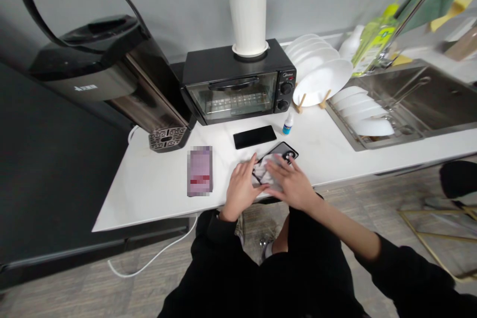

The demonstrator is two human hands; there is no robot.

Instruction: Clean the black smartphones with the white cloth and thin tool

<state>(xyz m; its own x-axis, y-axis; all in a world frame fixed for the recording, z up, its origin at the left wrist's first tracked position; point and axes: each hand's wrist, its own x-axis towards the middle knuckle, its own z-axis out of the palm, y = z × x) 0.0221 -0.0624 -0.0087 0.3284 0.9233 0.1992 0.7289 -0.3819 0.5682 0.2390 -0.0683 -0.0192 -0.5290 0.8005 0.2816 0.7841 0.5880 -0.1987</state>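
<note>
A smartphone (280, 149) lies back side up near the counter's front edge, its camera lenses at the far right corner. My left hand (240, 188) grips the phone's left side, with fingers along the far edge and the thumb by the near edge. A crumpled white tissue (263, 171) is on the phone's back, pressed under the fingers of my right hand (293, 185). Those fingers are slightly blurred and cover part of the phone. Just beyond, a black glass panel, perhaps another phone (255, 137), lies flat. Next to it stands a small white bottle (288, 124) with a blue label.
A purple pixelated rectangle (200, 171) lies at left on the white counter (149, 189). Behind are a tall black dispenser (108, 67) and a toaster oven (238, 84) bearing a chopstick holder (249, 22). Racked plates (324, 82) and a sink (439, 89) are at right.
</note>
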